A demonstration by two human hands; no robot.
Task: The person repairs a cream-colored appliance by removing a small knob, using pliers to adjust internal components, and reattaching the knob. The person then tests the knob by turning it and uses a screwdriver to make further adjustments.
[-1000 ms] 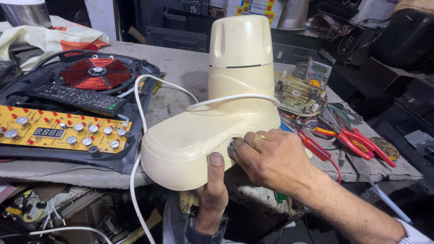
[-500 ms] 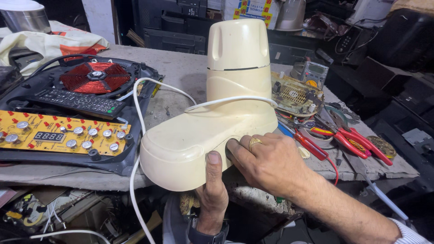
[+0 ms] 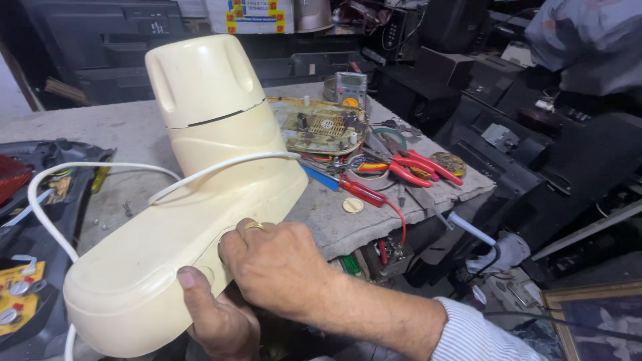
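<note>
a grey, dusty workbench (image 3: 100, 127) fills the middle of the view, with dark shelves of old electronics behind it. the largest thing on it is a cream plastic appliance housing (image 3: 200, 174), an l-shaped shell with a tall rounded tower and a long flat foot. it lies tilted at the near edge of the bench, foot toward the viewer and overhanging the edge. a white power cord (image 3: 221, 167) loops across its side and off to the left.

the right hand (image 3: 277, 267), a ring on one finger, is closed over the side of the foot, fingers curled against the shell. the left hand (image 3: 214, 317) cups the foot from below, thumb pressed flat on its side. both are holding the housing.

the shell looks stiff, smooth and a little slippery, probably light if hollow. the narrow foot, where the hands are, seems the surest hold; the cord could snag.

at the left edge lies an opened black cooker base (image 3: 40, 220) holding a yellow circuit board (image 3: 17, 287). near the far right corner sits a bare circuit board (image 3: 321, 127) with a multimeter (image 3: 351, 89) behind it. toward the right edge lie red-handled pliers (image 3: 421, 166) and a red screwdriver (image 3: 361, 190).
</note>
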